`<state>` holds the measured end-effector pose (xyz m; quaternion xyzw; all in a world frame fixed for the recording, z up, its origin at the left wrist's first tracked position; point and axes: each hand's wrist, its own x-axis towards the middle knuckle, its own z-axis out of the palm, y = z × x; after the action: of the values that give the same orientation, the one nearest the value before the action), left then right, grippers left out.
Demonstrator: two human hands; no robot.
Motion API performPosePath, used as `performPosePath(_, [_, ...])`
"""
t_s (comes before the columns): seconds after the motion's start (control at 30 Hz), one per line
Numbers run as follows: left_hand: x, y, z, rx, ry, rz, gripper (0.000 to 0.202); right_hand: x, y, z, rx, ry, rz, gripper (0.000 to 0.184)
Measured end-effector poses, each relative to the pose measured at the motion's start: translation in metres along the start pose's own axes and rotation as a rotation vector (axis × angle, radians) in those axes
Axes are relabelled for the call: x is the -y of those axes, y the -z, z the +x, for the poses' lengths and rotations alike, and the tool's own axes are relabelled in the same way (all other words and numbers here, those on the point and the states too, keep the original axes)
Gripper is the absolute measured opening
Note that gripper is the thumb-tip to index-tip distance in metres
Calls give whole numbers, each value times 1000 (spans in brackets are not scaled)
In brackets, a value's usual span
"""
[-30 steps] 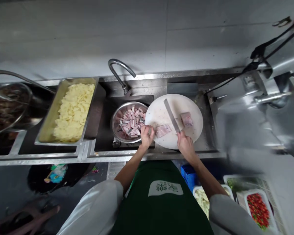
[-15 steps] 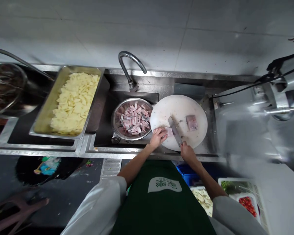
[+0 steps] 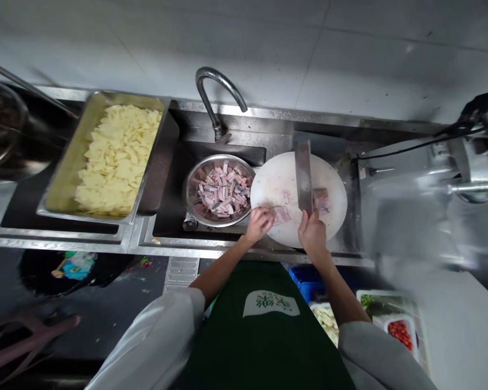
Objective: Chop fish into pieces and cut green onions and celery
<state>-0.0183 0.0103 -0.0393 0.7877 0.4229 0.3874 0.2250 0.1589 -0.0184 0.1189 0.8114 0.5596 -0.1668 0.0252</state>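
Note:
My right hand grips the handle of a cleaver, whose broad blade is raised over the round white cutting board. Curled fingers of my left hand rest at the left end of a pale pink piece of fish, seemingly holding it on the board. A second, darker chunk of fish lies right of the blade, partly covered by it. Left of the board, a round metal bowl contains many cut fish strips.
A deep metal pan of sliced yellowish pieces sits left of the bowl. A curved faucet rises behind the sink. Metal equipment with a cable stands at right. Below right are a blue container and a tub of chopped red peppers.
The cleaver has lifted off the piece of fish, turned upright and shifted right toward the darker chunk. My left hand has slid slightly left, its fingers more curled. The camera view has shifted a little.

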Motion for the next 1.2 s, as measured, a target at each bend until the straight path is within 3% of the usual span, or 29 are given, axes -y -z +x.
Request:
performPosePath(0.1, [2, -6, 1, 122, -84, -44, 23, 4, -19, -6, 138, -4, -3, 32])
performPosePath(0.2, [2, -13, 5, 166, -91, -46, 24, -1, -35, -7, 282, 5, -13, 28])
performPosePath(0.37, [0, -16, 6, 146, -67, -19, 24, -24, -32, -24, 362, -33, -36, 30])
performPosePath(0.47, [1, -9, 3, 35, -24, -45, 23, -27, -19, -33, 307, -22, -36, 30])
performPosePath(0.53, [2, -2, 0, -84, 42, -42, 22, -21, -13, -35, 192, -17, -21, 33])
performPosePath(0.6, [3, 3, -2, -128, 78, -28, 21, -9, -13, -32, 74, -24, 5, 38])
performPosePath(0.67, [3, 2, -1, -45, 29, -41, 22, 5, -20, -25, 77, -37, 17, 36])
performPosePath(0.77, [3, -8, 4, 145, -89, -85, 26, 18, -34, -12, 230, -40, 1, 32])
performPosePath(0.83, [3, -15, 6, 200, -117, -87, 28, 15, -39, -10, 288, -22, 2, 33])
performPosePath(1.07, [2, -20, 8, 178, -117, -53, 24, -13, -41, -46, 367, -77, -15, 33])
performPosePath(1.2, [0, -17, 13, 154, -135, -74, 22, 11, -38, 1, 249, -31, 57, 35])
